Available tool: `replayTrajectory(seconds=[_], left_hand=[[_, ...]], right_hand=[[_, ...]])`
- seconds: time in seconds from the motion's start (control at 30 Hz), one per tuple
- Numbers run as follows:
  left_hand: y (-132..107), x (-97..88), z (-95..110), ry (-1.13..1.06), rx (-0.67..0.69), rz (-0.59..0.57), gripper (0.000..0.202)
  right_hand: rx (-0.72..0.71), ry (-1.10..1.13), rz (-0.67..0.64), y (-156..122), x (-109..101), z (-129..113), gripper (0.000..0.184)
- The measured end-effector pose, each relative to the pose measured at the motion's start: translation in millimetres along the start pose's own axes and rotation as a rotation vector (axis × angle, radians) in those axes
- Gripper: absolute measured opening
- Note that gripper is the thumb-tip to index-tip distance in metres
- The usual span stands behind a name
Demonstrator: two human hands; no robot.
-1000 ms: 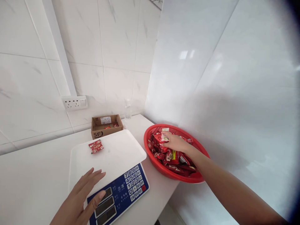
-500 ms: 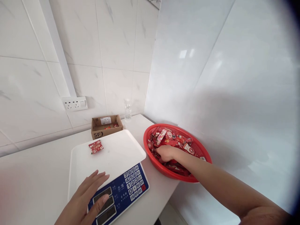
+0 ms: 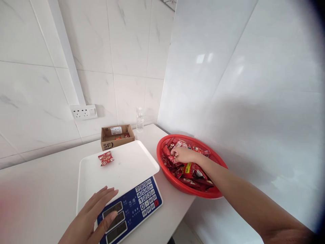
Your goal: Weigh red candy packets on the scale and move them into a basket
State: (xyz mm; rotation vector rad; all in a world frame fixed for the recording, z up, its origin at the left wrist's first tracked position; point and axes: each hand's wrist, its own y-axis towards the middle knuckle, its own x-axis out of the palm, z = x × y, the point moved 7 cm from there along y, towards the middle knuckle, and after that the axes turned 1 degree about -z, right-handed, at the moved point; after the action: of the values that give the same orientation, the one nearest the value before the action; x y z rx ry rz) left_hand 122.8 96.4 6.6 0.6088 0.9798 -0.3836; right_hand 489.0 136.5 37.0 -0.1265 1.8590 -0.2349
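My left hand is open, fingers spread, over the lower left of a digital scale. It partly covers the displays and the near edge of the white weighing pan. One small red snack packet lies on that pan, toward its far left. Inside a red plastic basket my right hand reaches into a heap of mostly red wrapped packets. Its fingers are curled closed around a red packet; the fingertips are partly hidden among the wrappers.
Behind the scale stands a small open cardboard box with a few red packets inside. A clear plastic bottle is to its right by the wall. The basket sits at the white table's right edge, against a glossy panel.
My right hand has shifted up and slightly right within the basket, uncovering a packet with a yellow label. The left hand stays over the scale. The view has moved slightly.
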Motion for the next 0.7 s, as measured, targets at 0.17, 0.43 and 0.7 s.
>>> replayTrajectory(seconds=[0.17,0.43,0.7], left_hand=[[0.5,6.2,1.3,-0.033,0.003,0.007,0.04],[4.7,-0.3,16.7,-0.086,-0.063,-0.032,0.037],[0.4,-12.5,41.4,-0.148,-0.114,-0.155,0.038]], right_hand=[[0.057,0.146,0.097,-10.8,-24.5,14.4,0.024],[-0.045,0.501,0.197,-22.2,-30.7,-22.6,0.024],[-0.26,0.911,-0.19,13.2,26.0,-146.3,0.024]])
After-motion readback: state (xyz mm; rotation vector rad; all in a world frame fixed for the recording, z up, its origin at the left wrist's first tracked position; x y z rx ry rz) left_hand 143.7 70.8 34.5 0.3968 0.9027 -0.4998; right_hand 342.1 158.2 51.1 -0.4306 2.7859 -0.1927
